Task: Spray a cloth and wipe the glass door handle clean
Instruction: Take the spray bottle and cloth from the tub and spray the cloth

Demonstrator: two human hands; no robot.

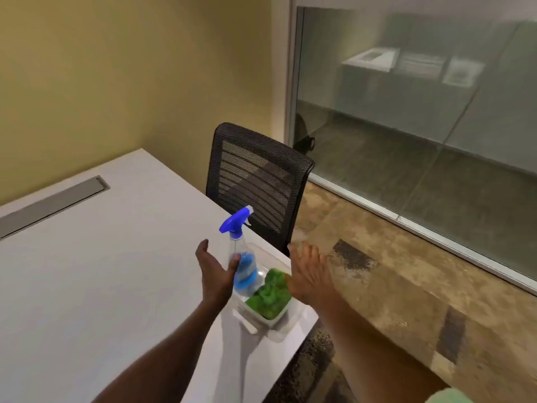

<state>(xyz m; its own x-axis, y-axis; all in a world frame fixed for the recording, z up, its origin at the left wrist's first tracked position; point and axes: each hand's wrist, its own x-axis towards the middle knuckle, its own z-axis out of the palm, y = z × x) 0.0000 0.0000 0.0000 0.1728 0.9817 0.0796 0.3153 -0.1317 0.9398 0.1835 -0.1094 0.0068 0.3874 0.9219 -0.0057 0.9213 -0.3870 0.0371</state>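
Observation:
A clear spray bottle [243, 263] with a blue trigger head and blue liquid stands in a clear plastic tray [279, 322] at the table's near right corner. A crumpled green cloth [270, 298] lies in the same tray, right of the bottle. My left hand [213, 271] is open just left of the bottle, thumb tip touching its side, fingers not closed around it. My right hand [309, 271] hovers open to the right of the tray, fingers spread, holding nothing. No door handle is in view.
The white table [101, 271] has a grey cable hatch [52, 205] at the far left. A black mesh chair [258, 184] stands behind the tray. A glass wall [421, 112] with a metal bottom rail runs along the right, with patterned carpet [392, 286] before it.

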